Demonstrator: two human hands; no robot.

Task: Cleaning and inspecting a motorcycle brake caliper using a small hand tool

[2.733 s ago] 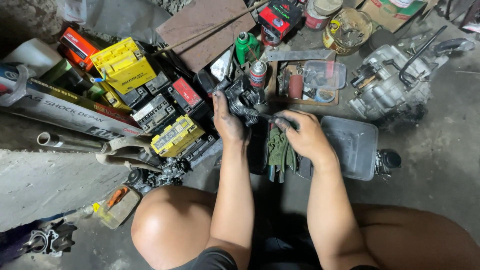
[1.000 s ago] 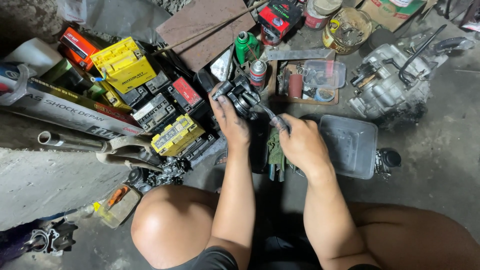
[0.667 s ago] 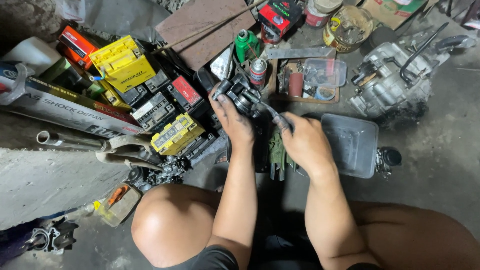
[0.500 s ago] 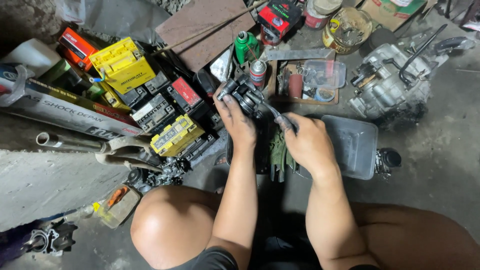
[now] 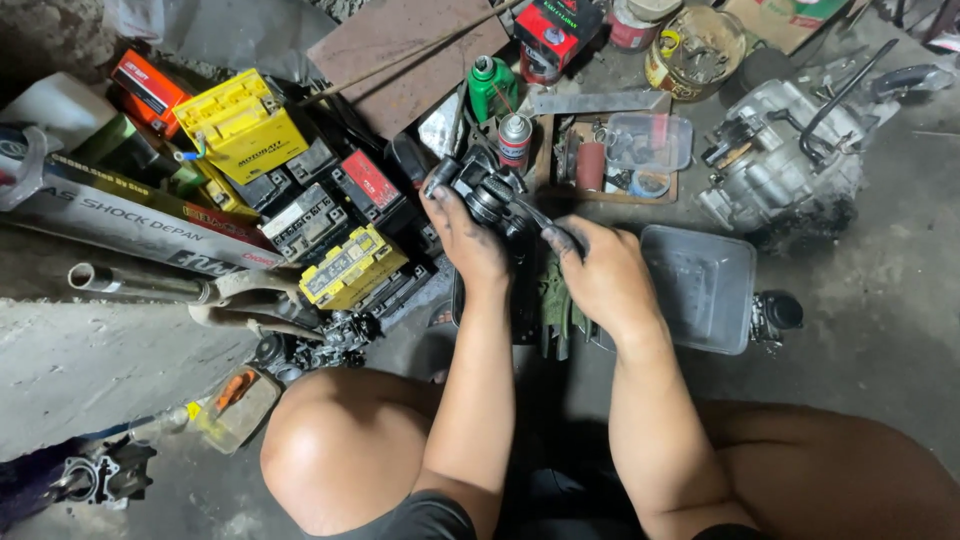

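While we crouch over the concrete floor point(image 5: 880, 300), our left hand point(image 5: 468, 240) has its fingers wrapped around a small dark carburettor-like part point(image 5: 487, 192), held up just left of the clear plastic tub point(image 5: 700, 290). Our right hand point(image 5: 600, 275), nearer that tub, pinches a thin metal tool point(image 5: 535, 213) between closed fingers, its tip touching the part. Beyond the tub lies a grey engine point(image 5: 775, 165); well to the tub's left sit yellow batteries point(image 5: 245, 125), and a green bottle point(image 5: 488, 88) stands above the part.
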